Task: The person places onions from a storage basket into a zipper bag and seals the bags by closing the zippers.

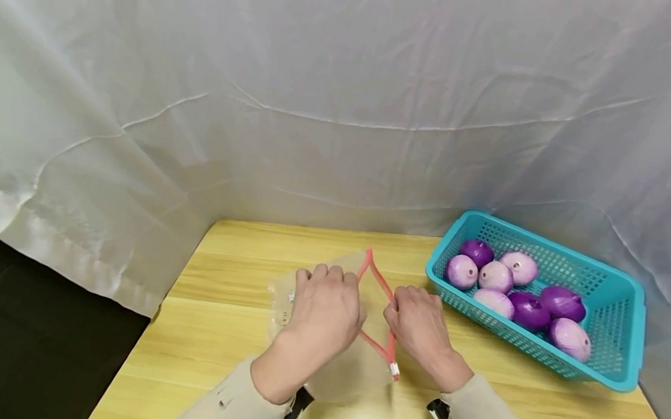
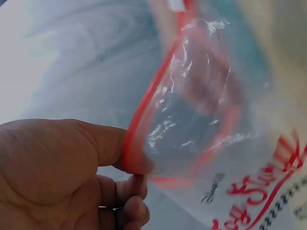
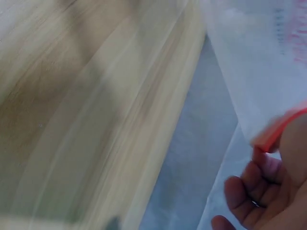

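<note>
A clear zip bag (image 2: 192, 129) with a red zip edge and red and black print hangs between my two hands, its mouth spread into a diamond in the head view. My left hand (image 1: 327, 307) pinches one side of the red edge between thumb and fingers, as the left wrist view shows. On the opposite side my right hand (image 1: 420, 325) pinches the other red edge. A white slider (image 1: 394, 368) sits at the near corner of the zip. The bag's lower part is partly hidden behind my left hand.
At the right, a turquoise plastic basket (image 1: 620, 325) holds several purple and pale onions (image 1: 529, 310), close beside my right hand. Beneath everything is a wooden table (image 1: 204, 329). Grey cloth (image 1: 338, 159) hangs behind it, and a dark area lies to the left.
</note>
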A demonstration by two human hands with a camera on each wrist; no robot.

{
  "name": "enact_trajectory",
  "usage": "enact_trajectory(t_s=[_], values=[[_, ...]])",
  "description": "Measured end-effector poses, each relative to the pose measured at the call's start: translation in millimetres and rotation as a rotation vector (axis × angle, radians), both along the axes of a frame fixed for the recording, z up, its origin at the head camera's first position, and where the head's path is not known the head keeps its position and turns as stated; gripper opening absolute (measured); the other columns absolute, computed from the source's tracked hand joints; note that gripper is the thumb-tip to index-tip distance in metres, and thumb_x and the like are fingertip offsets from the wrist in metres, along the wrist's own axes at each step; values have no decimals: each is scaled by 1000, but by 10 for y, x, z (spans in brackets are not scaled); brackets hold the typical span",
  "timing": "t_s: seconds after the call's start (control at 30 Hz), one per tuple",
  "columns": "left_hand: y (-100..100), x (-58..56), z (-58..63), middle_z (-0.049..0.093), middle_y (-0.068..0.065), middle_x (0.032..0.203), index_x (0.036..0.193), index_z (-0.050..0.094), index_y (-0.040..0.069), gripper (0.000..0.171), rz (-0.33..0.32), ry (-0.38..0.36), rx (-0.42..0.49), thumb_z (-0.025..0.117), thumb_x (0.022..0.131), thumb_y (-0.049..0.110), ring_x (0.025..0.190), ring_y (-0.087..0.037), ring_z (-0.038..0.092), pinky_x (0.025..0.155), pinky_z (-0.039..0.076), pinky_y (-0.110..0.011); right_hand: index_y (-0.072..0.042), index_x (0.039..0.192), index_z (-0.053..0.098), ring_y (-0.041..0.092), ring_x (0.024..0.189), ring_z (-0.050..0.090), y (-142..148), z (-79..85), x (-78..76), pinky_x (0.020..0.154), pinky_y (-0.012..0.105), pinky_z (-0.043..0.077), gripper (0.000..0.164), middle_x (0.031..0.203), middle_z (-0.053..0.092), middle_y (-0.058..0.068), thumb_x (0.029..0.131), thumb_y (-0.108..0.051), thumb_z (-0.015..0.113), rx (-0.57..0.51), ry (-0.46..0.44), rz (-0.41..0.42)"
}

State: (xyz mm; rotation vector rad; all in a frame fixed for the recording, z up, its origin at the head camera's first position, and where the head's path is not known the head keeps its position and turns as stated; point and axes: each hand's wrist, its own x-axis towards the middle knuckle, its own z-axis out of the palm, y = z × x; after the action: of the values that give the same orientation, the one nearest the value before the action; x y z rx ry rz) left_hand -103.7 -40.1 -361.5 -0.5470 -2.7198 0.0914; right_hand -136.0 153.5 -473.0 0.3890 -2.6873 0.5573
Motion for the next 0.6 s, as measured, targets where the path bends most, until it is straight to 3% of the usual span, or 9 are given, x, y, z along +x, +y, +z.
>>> enact_trajectory(t_s=[0.07, 0.13, 0.3, 0.43, 0.6], values=[[-10, -28, 47, 41, 2, 65, 70, 51, 14, 33, 16, 61, 31, 75, 86, 31, 62, -19, 39, 61, 27, -34, -16, 69, 51, 26, 69, 52, -6, 12, -12, 70, 43, 39, 26, 66, 47, -2, 87, -11, 68, 30, -64, 4], [-29, -117, 19, 41, 1, 64, 69, 51, 14, 33, 39, 79, 32, 74, 85, 30, 61, -19, 41, 59, 28, -33, -17, 68, 50, 25, 68, 53, -19, 12, -23, 70, 43, 39, 26, 66, 48, -2, 87, -12, 68, 59, -111, 9], [-92, -360, -237, 48, 0, 67, 73, 58, 12, 31, 54, -37, -33, 75, 89, 32, 66, -19, 45, 61, 33, -34, -17, 69, 49, 23, 67, 50, -48, -12, -21, 69, 42, 37, 27, 66, 47, -2, 90, -13, 65, 79, -126, 26], [-110, -433, -458, 53, 0, 72, 81, 63, 12, 29, -2, -25, -49, 76, 90, 35, 70, -19, 46, 64, 36, -34, -15, 72, 47, 25, 68, 47, -36, -70, -19, 71, 43, 37, 27, 67, 43, -1, 94, -13, 62, 92, -6, 47], [-87, -388, -606, 50, 1, 73, 80, 57, 13, 32, -43, 24, -58, 74, 91, 38, 70, -19, 43, 66, 30, -33, -11, 73, 45, 28, 66, 46, 4, -156, -26, 68, 42, 35, 24, 67, 39, 1, 93, -13, 59, 142, 239, 78]])
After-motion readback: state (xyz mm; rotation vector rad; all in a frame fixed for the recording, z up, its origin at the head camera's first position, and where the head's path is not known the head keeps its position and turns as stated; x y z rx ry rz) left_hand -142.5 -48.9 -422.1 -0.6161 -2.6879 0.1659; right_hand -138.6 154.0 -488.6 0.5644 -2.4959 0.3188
